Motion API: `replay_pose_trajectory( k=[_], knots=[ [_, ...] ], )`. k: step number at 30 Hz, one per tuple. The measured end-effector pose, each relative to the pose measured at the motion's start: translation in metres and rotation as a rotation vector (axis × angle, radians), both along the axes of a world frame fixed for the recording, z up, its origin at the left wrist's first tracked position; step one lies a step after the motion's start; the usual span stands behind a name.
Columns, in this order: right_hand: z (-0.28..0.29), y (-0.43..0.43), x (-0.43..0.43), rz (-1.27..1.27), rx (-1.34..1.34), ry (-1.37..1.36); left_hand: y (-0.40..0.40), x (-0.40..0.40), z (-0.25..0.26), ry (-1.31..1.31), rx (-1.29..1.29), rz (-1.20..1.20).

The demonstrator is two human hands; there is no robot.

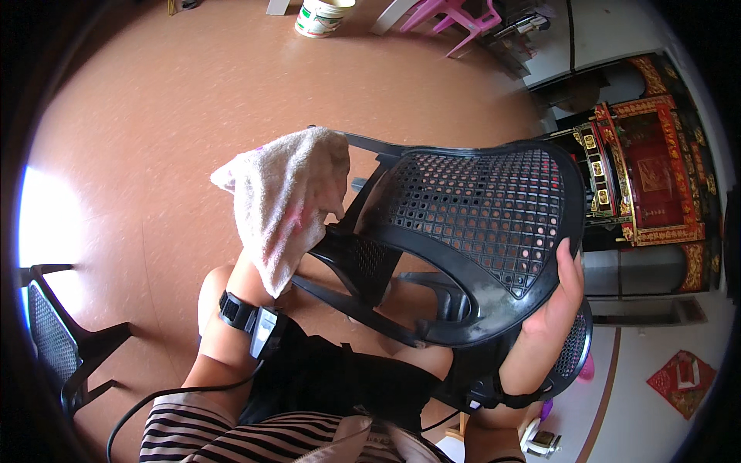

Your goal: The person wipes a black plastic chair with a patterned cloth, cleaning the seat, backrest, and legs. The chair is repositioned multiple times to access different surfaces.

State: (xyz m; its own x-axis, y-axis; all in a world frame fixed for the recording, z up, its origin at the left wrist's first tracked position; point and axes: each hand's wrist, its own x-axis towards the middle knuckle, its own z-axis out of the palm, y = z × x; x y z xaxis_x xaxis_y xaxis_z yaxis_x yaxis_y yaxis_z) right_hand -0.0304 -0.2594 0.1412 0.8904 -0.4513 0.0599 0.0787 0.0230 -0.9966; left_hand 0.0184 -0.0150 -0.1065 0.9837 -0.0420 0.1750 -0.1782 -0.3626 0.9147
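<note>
A black plastic chair [492, 312] with a perforated, woven-pattern panel lies tilted across my lap. My right hand [556, 295] grips the chair's outer rim at the right, with fingertips showing over the edge. A pale terry cloth [289, 191] with pinkish stains drapes over my left hand [248, 269] and hides its fingers; only the wrist side shows. The cloth lies against the chair's frame at its left end, and the part of the frame under it is hidden.
Another black chair [55, 341] stands at the far left, and part of one [573, 341] shows behind my right forearm. A white bucket [324, 17] and a pink plastic stool [451, 17] stand on the brown floor ahead. A carved red-and-gold cabinet [654, 173] is at the right. A black cable [156, 396] runs from my left wrist.
</note>
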Motion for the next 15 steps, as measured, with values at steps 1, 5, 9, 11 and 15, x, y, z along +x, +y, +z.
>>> replay_pose_trajectory(
  k=[1, 5, 9, 11, 15],
  knots=[
    [-0.001, 0.003, 0.004, -0.069, 0.011, -0.004, -0.002, -0.001, 0.005, -0.014, 0.002, 0.003],
    [-0.007, 0.012, 0.010, -0.040, -0.035, -0.052, -0.017, -0.006, 0.032, -0.112, -0.018, 0.006],
    [-0.009, 0.017, 0.006, 0.081, -0.047, -0.106, -0.052, -0.013, 0.071, -0.313, -0.111, -0.025],
    [-0.014, 0.020, -0.001, 0.164, -0.303, -0.046, -0.074, -0.016, 0.091, -0.434, -0.164, -0.042],
    [-0.023, 0.030, -0.036, 0.135, -0.720, -0.059, -0.111, -0.016, 0.119, -0.593, -0.177, -0.036]
  ],
)
